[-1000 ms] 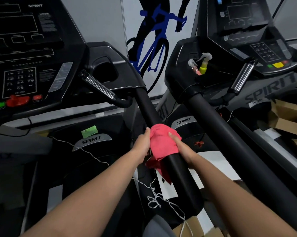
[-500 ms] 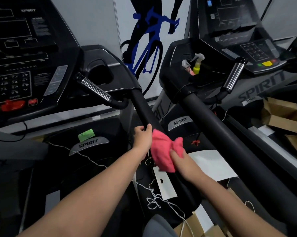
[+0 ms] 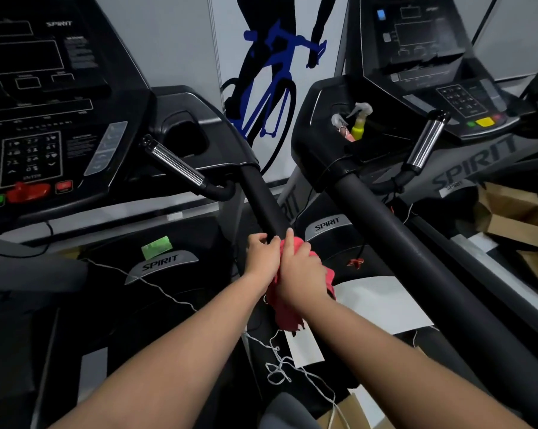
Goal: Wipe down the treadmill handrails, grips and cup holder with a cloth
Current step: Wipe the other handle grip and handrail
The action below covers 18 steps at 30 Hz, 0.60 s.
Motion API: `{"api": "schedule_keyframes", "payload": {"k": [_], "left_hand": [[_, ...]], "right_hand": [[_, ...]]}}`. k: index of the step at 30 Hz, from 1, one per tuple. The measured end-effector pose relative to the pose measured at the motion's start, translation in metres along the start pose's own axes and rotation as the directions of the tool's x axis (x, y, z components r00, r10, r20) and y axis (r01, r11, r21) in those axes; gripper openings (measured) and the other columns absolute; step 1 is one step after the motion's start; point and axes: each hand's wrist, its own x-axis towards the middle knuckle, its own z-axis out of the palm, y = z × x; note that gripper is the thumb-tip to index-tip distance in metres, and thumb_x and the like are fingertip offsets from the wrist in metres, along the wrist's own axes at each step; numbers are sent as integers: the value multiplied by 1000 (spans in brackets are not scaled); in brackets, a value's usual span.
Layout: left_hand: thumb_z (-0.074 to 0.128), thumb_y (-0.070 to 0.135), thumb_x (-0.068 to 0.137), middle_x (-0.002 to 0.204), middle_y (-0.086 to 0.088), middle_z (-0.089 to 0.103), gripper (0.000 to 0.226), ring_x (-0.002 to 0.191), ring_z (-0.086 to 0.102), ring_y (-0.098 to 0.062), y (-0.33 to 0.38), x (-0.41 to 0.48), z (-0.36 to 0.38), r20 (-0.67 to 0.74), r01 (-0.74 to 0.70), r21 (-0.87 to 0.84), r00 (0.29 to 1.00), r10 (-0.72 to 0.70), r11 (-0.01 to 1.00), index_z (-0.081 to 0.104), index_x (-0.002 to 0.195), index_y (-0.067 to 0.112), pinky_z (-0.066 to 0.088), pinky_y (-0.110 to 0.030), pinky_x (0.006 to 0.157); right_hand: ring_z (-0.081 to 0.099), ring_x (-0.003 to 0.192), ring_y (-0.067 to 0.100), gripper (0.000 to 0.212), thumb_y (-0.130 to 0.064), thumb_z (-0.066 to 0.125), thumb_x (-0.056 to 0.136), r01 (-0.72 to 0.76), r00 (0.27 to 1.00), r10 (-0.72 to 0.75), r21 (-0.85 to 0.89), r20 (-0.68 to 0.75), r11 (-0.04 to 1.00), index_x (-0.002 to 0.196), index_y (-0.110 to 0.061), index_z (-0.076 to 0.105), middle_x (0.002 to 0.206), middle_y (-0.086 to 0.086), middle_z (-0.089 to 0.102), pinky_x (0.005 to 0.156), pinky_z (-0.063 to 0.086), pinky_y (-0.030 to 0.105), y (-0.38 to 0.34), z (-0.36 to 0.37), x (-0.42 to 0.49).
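Cloth (image 3: 287,314) — pink, bunched — sits wrapped on the black handrail (image 3: 263,202), clasped by the right hand (image 3: 301,270); the left hand (image 3: 261,258) curls round the rail just beside it. The cloth's loose tail hangs near the white string (image 3: 280,366) — a downward stroke could snag there.

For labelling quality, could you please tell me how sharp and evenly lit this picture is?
Head view: wide-angle stretch toward the edges; right hand and cloth slightly soft; bright glare streaks on the chrome grip; lower left in deep shadow; small console print too blurred to read.
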Motion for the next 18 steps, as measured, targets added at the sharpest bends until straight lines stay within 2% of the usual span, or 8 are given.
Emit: {"api": "schedule_keyframes", "payload": {"k": [2,5,9,13,15,18], "left_hand": [[51,35,93,120,-7,56,33,103,58,-20,-2,2,-2,-5,-3,3,1000,3,1000,48,121,17,50,-30,88],[51,35,92,110,-8,62,18,104,60,-24,-6,9,-6,-43,-8,-10,999,7,1000,51,101,20,49,-40,93],[44,27,94,108,-14,65,9,101,61,-31,-5,16,-16,-69,11,-5,998,-11,1000,52,92,23,48,-40,86],[40,23,95,112,-26,61,31,97,60,-37,0,36,-28,-36,-9,30,999,10,1000,60,107,3,48,-40,73],[41,26,95,113,-23,60,31,94,61,-32,3,45,-33,-1,-1,6,1000,1,1000,60,112,9,44,-34,62],[44,26,95,103,-6,66,24,80,58,-13,5,57,-44,14,50,-25,999,-50,998,59,111,16,39,-25,59]], "right_hand": [[54,107,43,93,-39,55,87,5,1000,-5,62,-12,998,149,-11,-8,132,26,37,82,52,47,-2,-7,17],[54,107,43,78,-30,44,94,30,999,-28,56,-38,998,149,-10,-6,133,26,38,82,52,48,-10,-13,34],[51,110,47,67,-21,33,99,120,991,-125,-97,-49,988,149,-10,-11,147,33,17,82,51,48,-24,-19,56],[44,116,51,66,-21,30,100,176,983,-184,-184,-24,967,149,-13,-13,150,35,5,87,49,52,-40,-29,88],[42,118,52,74,-28,39,98,154,988,-153,-150,19,977,149,-16,-14,151,33,3,89,46,54,-47,-33,109],[42,120,47,95,-30,57,88,97,993,-99,27,68,995,149,-19,-15,150,28,11,94,44,52,-53,-35,140]]}}
